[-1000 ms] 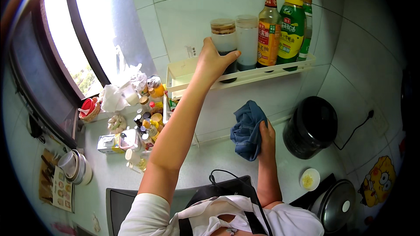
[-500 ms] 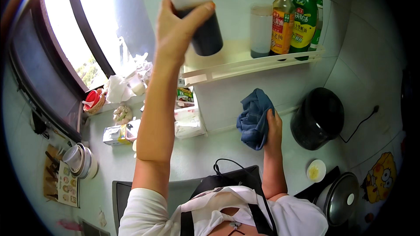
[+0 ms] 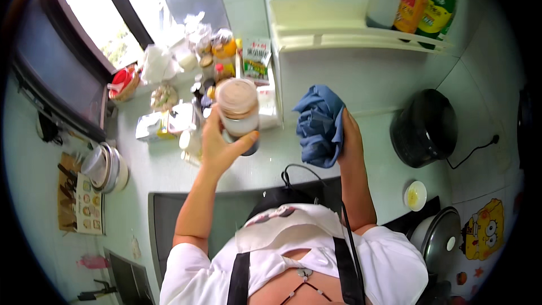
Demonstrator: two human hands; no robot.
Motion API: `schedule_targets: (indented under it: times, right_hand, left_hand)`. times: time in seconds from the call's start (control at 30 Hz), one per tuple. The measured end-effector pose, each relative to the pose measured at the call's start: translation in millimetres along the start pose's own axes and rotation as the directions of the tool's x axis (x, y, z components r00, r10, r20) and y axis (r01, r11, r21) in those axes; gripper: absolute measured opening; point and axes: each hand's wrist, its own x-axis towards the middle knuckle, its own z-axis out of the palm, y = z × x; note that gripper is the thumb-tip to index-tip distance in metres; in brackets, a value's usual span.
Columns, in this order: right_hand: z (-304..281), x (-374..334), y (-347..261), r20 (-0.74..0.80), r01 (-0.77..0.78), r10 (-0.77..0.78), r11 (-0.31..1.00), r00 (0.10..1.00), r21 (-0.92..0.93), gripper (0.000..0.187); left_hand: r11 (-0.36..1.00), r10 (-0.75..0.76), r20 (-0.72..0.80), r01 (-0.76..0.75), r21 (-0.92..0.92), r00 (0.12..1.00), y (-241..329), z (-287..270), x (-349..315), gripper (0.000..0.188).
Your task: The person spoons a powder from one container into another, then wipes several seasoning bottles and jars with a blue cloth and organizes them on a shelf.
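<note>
My left hand is wrapped round a clear lidded jar with something dark at its base and a brownish tinge under the lid. It is held above the counter, left of centre. A crumpled blue cloth is bunched in my right hand, whose fingers are mostly hidden behind it. Jar and cloth are apart. Above them runs a pale wall shelf. On its right end stand a tall clear container, an orange-labelled sauce bottle and a green bottle.
A black round pot-like appliance stands at the right, near a small white bowl and a lidded pan. Several jars and packets crowd the counter by the window. The sink lies in front of me; knives hang at far left.
My left hand has brought the jar down from shelf height to above the counter. The right hand still grips the cloth. The view has tilted downward and the shelf appears higher.
</note>
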Motion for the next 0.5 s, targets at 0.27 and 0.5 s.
schedule_targets:
  times: [0.27, 0.5]
  right_hand:
    - [50, -2, -9, 0.368, 0.265, -0.07, 0.816, 0.927, -0.513, 0.046]
    - [64, -10, 7, 0.627, 0.556, -0.041, 0.51, 0.778, -0.656, 0.04]
  left_hand:
    - [0.989, -0.054, 0.106, 0.038, 0.14, 0.993, -40, 38, -57, 0.065]
    - [0.984, -0.032, 0.105, 0.013, 0.179, 0.994, -44, 37, -49, 0.053]
